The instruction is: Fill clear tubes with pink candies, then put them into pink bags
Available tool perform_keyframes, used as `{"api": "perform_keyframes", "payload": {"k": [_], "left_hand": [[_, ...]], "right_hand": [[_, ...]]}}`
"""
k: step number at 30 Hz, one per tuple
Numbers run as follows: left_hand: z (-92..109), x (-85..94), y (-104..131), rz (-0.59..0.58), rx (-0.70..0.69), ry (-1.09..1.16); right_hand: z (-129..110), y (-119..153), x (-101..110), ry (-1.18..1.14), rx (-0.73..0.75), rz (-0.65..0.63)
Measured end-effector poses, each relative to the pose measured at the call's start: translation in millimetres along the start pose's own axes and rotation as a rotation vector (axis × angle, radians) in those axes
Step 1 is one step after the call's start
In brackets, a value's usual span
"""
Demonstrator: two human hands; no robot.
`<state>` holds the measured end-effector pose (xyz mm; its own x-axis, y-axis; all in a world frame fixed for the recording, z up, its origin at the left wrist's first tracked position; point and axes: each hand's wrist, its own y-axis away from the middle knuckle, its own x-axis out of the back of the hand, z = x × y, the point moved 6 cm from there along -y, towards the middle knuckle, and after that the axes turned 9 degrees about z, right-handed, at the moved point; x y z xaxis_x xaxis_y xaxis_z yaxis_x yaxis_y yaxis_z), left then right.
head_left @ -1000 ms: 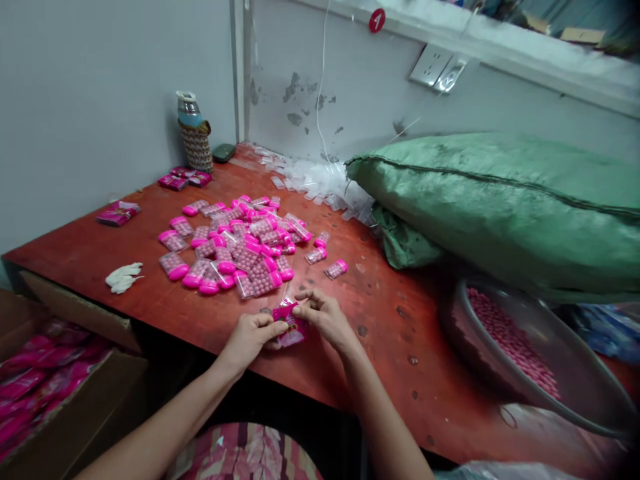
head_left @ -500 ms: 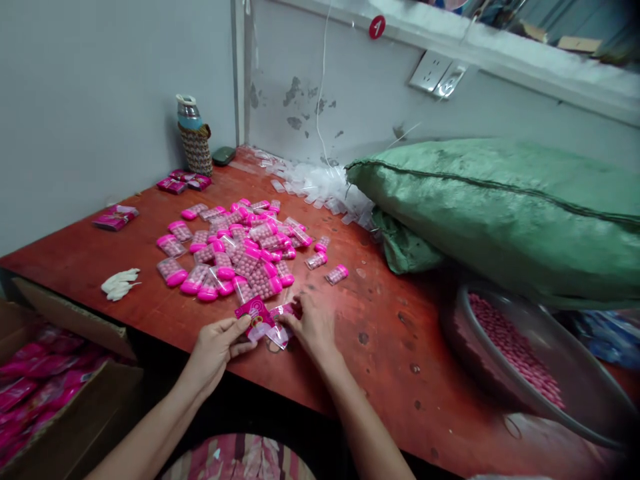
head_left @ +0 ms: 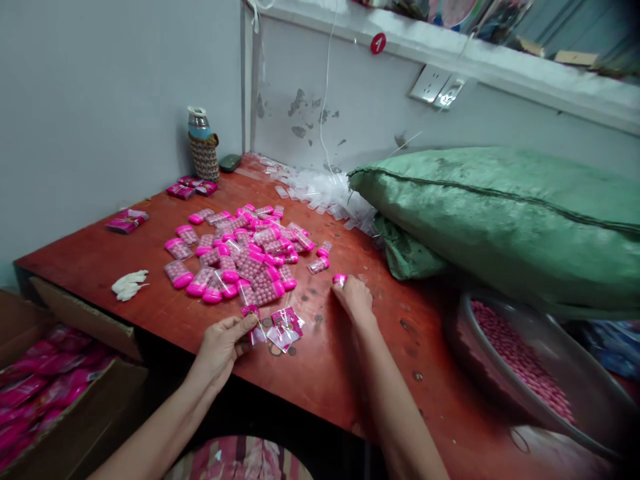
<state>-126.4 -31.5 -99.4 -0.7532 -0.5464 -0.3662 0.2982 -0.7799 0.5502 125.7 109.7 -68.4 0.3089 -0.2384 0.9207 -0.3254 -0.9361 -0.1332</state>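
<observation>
My left hand [head_left: 227,341] pinches a pink printed packet [head_left: 255,325] with a clear part near the table's front edge. Just right of it, pink printed sleeves [head_left: 286,328] lie on the red table [head_left: 320,360]. My right hand [head_left: 354,297] is farther right, its fingers closed on a small pink-capped container [head_left: 339,279] at the tabletop. Behind my left hand spreads a pile of clear containers [head_left: 250,261] with pink caps and pink beads inside. Two more containers [head_left: 319,265] lie between the pile and my right hand.
A grey basin [head_left: 545,333] of pink beads stands at the right under a big green sack [head_left: 500,220]. Clear plastic pieces [head_left: 325,190], a bottle [head_left: 204,150] and pink packs [head_left: 127,221] lie farther back. A carton [head_left: 95,413] of pink packets is at lower left.
My right hand has left the printed sleeves and moved right and away from me, onto the small container. My left hand stays at the packet. The view has shifted slightly.
</observation>
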Motion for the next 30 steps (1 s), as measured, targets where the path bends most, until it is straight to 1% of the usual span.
{"api": "perform_keyframes", "payload": {"k": [2, 5, 7, 9, 10, 12, 14, 16, 17, 19, 22, 25, 30], "left_hand": [[0.5, -1.6, -0.8, -0.007, 0.004, 0.022], [-1.7, -9.7, -1.5, -0.073, 0.013, 0.061], [-3.5, -15.9, -1.9, -0.111, 0.02, 0.084], [-4.7, -20.7, -2.8, -0.118, 0.031, 0.1], [-5.3, -22.7, -3.5, -0.114, 0.04, 0.109], [-6.6, -26.2, -4.9, -0.101, 0.062, 0.139], [-8.2, -29.4, -6.4, -0.089, 0.084, 0.184], [-9.9, -32.5, -7.4, -0.081, 0.098, 0.227], [-10.6, -33.9, -7.6, -0.077, 0.102, 0.247], [-11.7, -36.7, -7.3, -0.072, 0.114, 0.281], [-12.4, -40.0, -5.6, -0.063, 0.132, 0.319], [-12.2, -43.1, -3.6, -0.078, 0.137, 0.345], [-13.1, -49.0, -2.0, -0.149, 0.121, 0.37]], "right_hand": [[6.2, 9.5, 3.0, -0.064, -0.002, 0.003], [14.3, 21.6, 7.6, -0.213, -0.007, -0.004], [16.6, 30.3, 8.2, -0.363, 0.0, -0.038], [15.1, 42.9, 6.6, -0.512, 0.016, -0.088], [13.0, 51.2, 5.3, -0.595, 0.021, -0.115], [6.5, 71.3, 1.8, -0.839, -0.007, -0.191], [-2.4, 94.5, -1.7, -1.14, -0.09, -0.303], [-12.7, 117.5, -2.6, -1.355, -0.169, -0.42], [-17.3, 127.6, -1.6, -1.388, -0.184, -0.459], [-24.9, 144.3, 2.3, -1.382, -0.176, -0.499], [-31.6, 160.4, 6.8, -1.312, -0.137, -0.497], [-35.5, 168.1, 6.3, -1.26, -0.108, -0.472], [-38.8, 170.5, 3.3, -1.22, -0.086, -0.415]]}}
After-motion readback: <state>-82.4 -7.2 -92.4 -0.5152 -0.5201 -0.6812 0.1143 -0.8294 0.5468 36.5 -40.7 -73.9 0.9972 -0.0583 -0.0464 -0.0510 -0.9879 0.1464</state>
